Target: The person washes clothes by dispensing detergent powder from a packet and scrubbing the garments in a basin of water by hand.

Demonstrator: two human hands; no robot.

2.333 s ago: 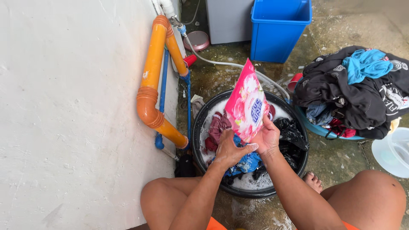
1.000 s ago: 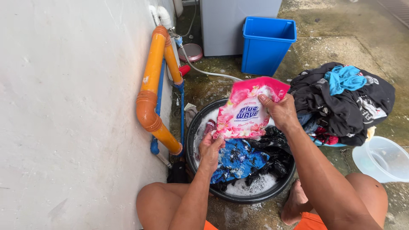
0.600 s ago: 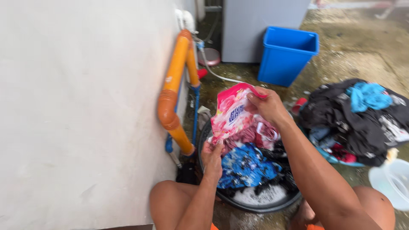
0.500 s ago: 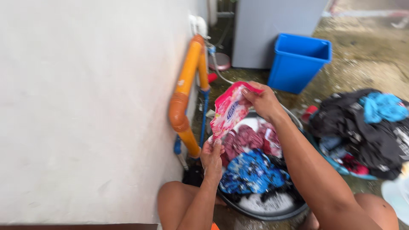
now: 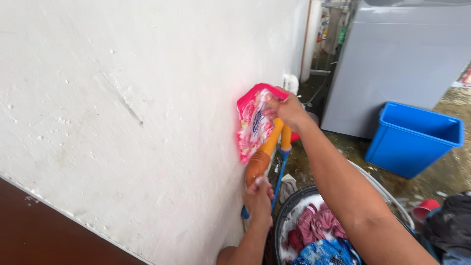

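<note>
My right hand (image 5: 287, 109) grips the top of a pink flowered detergent pouch (image 5: 252, 122) and holds it up against the white wall, above the orange pipe (image 5: 265, 149). My left hand (image 5: 258, 194) hangs lower, just below the pouch and by the pipe's lower end, fingers curled; it holds nothing that I can see. Below both hands stands a black wash basin (image 5: 284, 223) with suds and wet red and blue clothes (image 5: 319, 233).
A white wall (image 5: 137, 98) fills the left. A blue bin (image 5: 417, 137) and a grey appliance (image 5: 392, 59) stand at the back right. A red cup (image 5: 424, 211) and a dark clothes pile (image 5: 451, 225) lie at the right edge.
The pouch has gone from over the basin up and left to the wall. My left hand has let go of its bottom corner. The view has swung upward.
</note>
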